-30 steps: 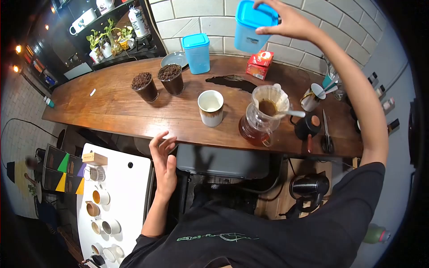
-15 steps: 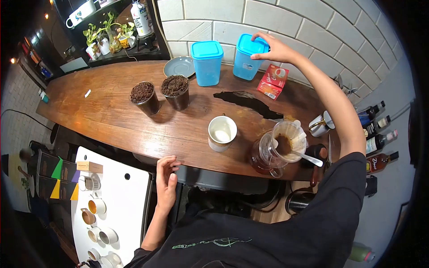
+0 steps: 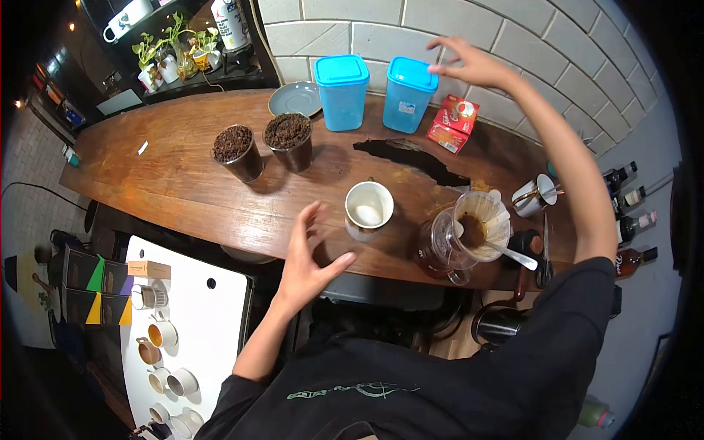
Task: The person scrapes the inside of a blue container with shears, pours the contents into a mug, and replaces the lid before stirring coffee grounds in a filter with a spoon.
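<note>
Since half a second ago the right hand [image 3: 473, 64] has let go of the right blue canister [image 3: 408, 93] and lifted clear above its lid, while the left hand [image 3: 308, 257] has risen from the near edge of the bench [image 3: 176, 194] and now hangs over it with fingers apart.

The long wooden bench runs from far left to near right, its far edge against the tiled wall [image 3: 506, 44] and its near edge open toward the person. Broad bare wood lies on the left half. A dark patch [image 3: 411, 158] marks the wood below the canisters.

Both blue canisters stand upright at the far edge, the left blue canister [image 3: 341, 92] just beside the right one. A red box [image 3: 452, 125] lies just right of them. Two dark cups of grounds [image 3: 264, 147] stand side by side left of centre, a grey plate [image 3: 295, 99] behind them.

Near right, a glass carafe with filter [image 3: 462, 238] sits close to the near edge; a white mug [image 3: 369, 209] stands just left of it.

The right grip is spread and holds nothing, fingertips above the right canister's lid. The left grip is spread wide, empty, near the white mug but apart from it.
</note>
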A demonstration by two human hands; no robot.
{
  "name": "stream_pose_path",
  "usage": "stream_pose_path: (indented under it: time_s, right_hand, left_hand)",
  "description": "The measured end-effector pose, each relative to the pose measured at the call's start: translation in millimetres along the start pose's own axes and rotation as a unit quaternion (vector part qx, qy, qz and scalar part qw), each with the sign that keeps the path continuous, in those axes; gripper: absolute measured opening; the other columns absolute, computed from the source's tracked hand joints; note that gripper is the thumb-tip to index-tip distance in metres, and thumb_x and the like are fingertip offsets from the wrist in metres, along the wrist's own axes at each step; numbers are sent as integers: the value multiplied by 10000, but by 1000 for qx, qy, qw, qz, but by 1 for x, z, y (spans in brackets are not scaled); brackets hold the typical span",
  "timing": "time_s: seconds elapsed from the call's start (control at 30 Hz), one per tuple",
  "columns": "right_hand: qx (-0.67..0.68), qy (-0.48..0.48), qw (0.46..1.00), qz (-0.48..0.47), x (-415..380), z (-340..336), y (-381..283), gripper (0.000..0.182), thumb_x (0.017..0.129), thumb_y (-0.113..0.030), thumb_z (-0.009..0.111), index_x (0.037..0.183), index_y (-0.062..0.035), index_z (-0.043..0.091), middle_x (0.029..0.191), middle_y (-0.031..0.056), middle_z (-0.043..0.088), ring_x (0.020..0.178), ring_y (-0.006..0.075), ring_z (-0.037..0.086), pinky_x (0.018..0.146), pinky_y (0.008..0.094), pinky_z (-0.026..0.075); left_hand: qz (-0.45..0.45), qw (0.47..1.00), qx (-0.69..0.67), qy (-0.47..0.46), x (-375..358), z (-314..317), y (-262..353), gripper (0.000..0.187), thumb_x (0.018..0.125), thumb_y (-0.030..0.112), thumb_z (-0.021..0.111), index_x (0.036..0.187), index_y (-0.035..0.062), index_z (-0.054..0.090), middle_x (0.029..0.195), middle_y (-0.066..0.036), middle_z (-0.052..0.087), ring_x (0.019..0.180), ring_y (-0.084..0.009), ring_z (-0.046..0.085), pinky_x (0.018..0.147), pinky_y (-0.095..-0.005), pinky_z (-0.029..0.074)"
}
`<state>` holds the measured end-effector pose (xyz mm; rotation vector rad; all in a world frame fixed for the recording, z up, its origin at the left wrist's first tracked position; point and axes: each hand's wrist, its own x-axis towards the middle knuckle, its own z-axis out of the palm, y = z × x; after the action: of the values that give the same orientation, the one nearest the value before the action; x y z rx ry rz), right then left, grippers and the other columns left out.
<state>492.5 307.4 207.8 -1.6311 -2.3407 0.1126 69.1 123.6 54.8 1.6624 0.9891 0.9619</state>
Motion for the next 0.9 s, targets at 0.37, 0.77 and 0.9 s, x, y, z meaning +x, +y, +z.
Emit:
stream_pose_path:
  time_s: [0.37,0.77,0.9]
  right_hand:
    - [-49,217,960,172,-227,-148,-169,323,1003,-335,559,1111,-36,622,886,18,599,869,98,579,728,244,450]
    - [49,298,884,358,-365,32,-196,255,926,-138,635,1151,-17,634,1045,144,643,977,265,643,797,349,499]
    - [40,258,912,315,-365,49,-147,283,863,-101,681,1130,-18,642,1078,160,662,1027,331,636,918,390,478]
  left_hand:
    - [98,991,19,-87,54,42,-18,780,706,195,879,1334,12,455,1212,-155,613,1154,-256,594,998,-379,453]
    - [114,989,68,-58,43,49,-28,840,677,189,890,1340,2,409,1236,-172,564,1170,-289,559,1021,-397,424]
    - [131,987,80,-38,44,51,-39,840,684,196,885,1344,2,403,1235,-176,560,1168,-296,550,1029,-396,414]
